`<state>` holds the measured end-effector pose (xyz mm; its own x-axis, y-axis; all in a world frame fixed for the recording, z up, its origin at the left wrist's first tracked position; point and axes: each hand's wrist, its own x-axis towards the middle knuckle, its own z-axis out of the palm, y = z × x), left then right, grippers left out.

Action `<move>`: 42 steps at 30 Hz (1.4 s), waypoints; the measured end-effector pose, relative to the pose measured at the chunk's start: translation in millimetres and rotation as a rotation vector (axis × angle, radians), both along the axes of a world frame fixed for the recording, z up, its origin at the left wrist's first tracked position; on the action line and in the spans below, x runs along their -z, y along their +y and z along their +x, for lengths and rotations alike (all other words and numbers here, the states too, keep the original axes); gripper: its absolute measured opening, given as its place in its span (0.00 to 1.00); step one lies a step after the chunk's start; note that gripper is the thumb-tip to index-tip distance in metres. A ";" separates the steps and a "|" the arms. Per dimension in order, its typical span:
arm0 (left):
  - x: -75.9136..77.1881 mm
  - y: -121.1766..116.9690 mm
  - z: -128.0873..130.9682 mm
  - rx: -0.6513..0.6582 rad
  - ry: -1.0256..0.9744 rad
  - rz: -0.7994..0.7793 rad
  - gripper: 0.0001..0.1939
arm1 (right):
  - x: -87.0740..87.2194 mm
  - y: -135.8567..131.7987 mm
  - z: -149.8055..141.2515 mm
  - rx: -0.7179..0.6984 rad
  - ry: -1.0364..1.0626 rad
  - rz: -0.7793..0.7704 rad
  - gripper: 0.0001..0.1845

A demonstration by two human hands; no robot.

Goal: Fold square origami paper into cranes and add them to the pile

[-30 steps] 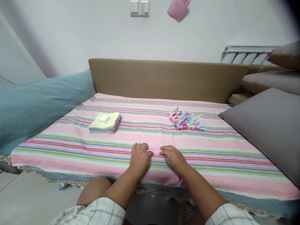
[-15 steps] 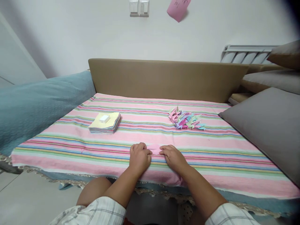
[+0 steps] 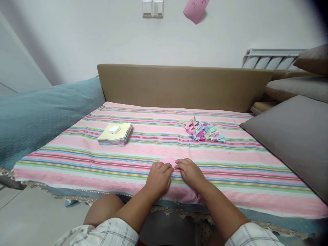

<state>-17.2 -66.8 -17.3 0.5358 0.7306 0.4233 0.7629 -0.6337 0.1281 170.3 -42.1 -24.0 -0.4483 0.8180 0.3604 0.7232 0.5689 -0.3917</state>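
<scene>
A small folded piece of pink paper [image 3: 168, 160] lies on the striped cloth in front of me, partly covered by my fingers. My left hand [image 3: 159, 176] is on its near left side, fingers bent and pressed down on the paper's near edge. From the right, my right hand [image 3: 189, 171] pinches the paper's right end between thumb and fingers. The two hands' fingertips are close together. How the paper is folded underneath is hidden.
A stack of coloured paper sheets [image 3: 115, 135] with a small white box [image 3: 114, 129] on top stands at left. Several folded paper cranes [image 3: 203, 131] lie in a pile at right. A grey cushion [image 3: 289, 136] leans along the right side; a brown backrest [image 3: 179, 87] stands behind.
My left hand has slid right and nearer to me along the paper, towards my right hand. My right hand stays in nearly the same place.
</scene>
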 end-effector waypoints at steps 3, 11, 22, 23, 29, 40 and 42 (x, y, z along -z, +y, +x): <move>5.6 0.7 3.4 0.029 0.050 0.001 0.17 | 1.2 -0.5 1.0 -0.001 0.045 -0.016 0.20; 2.6 1.1 1.7 0.022 0.037 0.014 0.18 | -4.9 -0.1 9.0 0.124 0.068 -0.014 0.20; -9.5 6.7 0.4 -0.090 -0.174 -0.150 0.17 | -12.4 -18.7 -3.5 -0.125 0.113 -0.055 0.16; -11.0 6.9 0.2 -0.093 -0.185 -0.170 0.17 | -11.3 -20.0 -6.3 -0.167 0.108 -0.045 0.16; -12.6 5.3 -0.8 -0.107 -0.168 -0.190 0.10 | -8.8 -17.0 -8.5 -0.195 0.173 -0.024 0.18; -17.9 16.2 -11.9 0.167 -0.109 -0.239 0.06 | -5.8 -4.1 6.0 -0.052 0.112 0.054 0.16; -20.8 18.7 -14.8 0.221 -0.073 -0.232 0.09 | -6.8 -5.5 4.8 -0.065 0.090 0.040 0.15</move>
<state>-32.0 -48.0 3.5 0.6664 0.6818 0.3016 0.5941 -0.7301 0.3378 175.0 -47.6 -17.1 -0.4640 0.7727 0.4331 0.6473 0.6296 -0.4298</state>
